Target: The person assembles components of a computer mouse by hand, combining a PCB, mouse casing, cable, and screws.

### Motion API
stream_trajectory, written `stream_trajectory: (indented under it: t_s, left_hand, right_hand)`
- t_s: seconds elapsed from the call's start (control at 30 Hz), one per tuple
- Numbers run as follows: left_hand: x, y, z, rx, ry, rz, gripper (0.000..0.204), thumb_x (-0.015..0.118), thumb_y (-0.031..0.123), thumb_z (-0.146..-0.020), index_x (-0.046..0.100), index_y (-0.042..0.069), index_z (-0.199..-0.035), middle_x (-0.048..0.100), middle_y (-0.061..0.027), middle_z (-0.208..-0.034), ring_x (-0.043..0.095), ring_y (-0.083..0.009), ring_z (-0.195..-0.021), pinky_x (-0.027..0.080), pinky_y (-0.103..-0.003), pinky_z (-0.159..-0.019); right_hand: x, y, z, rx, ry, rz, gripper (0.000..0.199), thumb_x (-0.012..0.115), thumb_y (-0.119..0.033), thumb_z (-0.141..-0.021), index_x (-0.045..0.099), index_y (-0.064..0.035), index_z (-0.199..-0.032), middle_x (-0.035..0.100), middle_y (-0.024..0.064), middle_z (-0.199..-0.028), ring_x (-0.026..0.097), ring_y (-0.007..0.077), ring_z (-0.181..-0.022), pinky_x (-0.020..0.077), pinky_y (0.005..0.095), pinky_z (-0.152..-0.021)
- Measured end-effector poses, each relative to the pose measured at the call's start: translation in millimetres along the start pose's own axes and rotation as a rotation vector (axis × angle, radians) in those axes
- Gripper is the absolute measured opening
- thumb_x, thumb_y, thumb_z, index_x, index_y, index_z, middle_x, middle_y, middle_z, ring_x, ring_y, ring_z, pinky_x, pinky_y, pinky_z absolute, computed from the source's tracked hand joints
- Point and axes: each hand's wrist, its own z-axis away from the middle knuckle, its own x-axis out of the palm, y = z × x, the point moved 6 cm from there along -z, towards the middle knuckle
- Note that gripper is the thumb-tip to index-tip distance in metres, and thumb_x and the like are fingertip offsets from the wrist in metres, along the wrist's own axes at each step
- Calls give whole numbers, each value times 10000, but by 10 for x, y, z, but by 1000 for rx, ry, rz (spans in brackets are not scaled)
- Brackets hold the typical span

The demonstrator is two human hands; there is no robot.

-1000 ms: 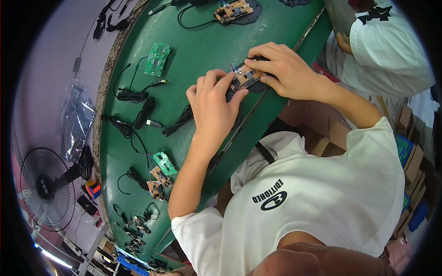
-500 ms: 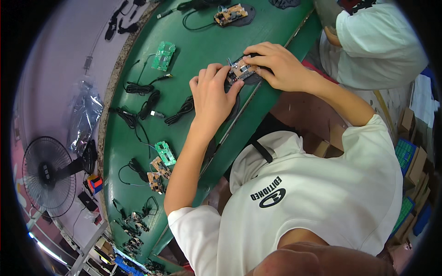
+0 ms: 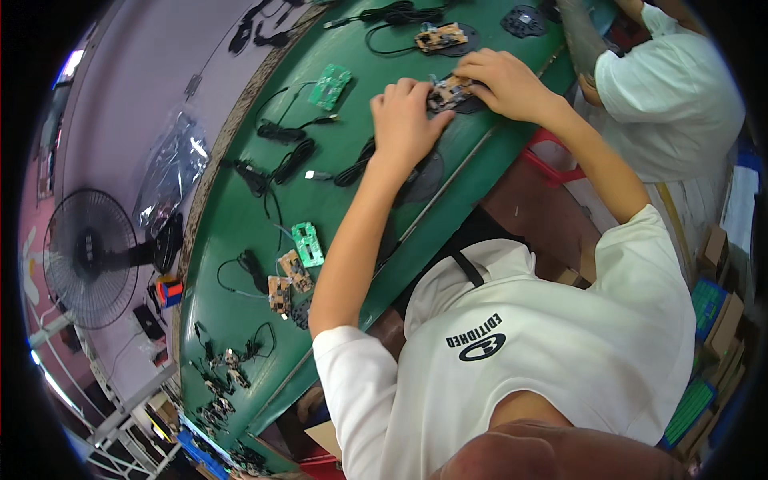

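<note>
Over the green table, a brown circuit board is held between the partly spread thumb and fingers of the left hand. Its opposite end is touched by the right hand's bent fingers; whether pinched or pressed cannot be told. Edges are best held, components spared.

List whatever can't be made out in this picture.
All in the head view:
Ends of the brown circuit board: covered by the left hand and right hand.
That board's small components: blurred and too small.
Where the coiled black cable runs on: hidden by the left forearm.
Co-worker: cut off at upper right.
</note>
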Motion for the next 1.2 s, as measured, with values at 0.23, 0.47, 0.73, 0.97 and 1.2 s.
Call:
stream_trajectory:
  t_s: [0.23,0.47,0.73,0.97,1.2]
  left_hand:
    - [-489,-1,263,-27,14,17,536,820,288,-760,636,28,-1191,636,-151,-1152,589,-331,-1062,446,-440,-920]
    - [-1378,-315,1090,-243,165,59,361,775,183,-825,679,2,-1122,660,-144,-1098,630,-293,-1006,496,-384,-886]
    - [-1683,-469,1835,-608,251,161,296,758,165,-841,686,-5,-1073,658,-149,-1090,630,-303,-1034,494,-389,-896]
    - [-992,28,1089,-145,137,91,476,763,180,-798,621,52,-1234,580,-152,-1251,567,-344,-1122,453,-435,-938]
    - [-712,-633,330,-152,73,-260,242,678,271,-900,700,61,-1019,656,-135,-945,638,-366,-903,512,-459,-753]
  right_hand:
    - [-54,-28,-213,-24,87,-54,336,661,-113,-859,644,-90,-1194,605,72,-1224,574,289,-1150,458,421,-948]
    - [495,-755,-1517,-368,211,54,581,777,-131,-773,550,-112,-1308,600,106,-1261,557,320,-1200,436,446,-1010]
    - [-246,-1008,-2272,-344,236,-480,356,773,-279,-793,578,-1,-901,608,163,-743,616,284,-697,489,408,-656]
    - [-508,-1793,-2357,-246,78,-840,378,750,-242,-823,595,-6,-1074,695,151,-888,693,278,-780,539,397,-712]
    - [-676,-2072,-2247,-320,129,-853,248,760,-239,-868,691,-43,-1004,666,42,-729,593,113,-622,480,279,-589]
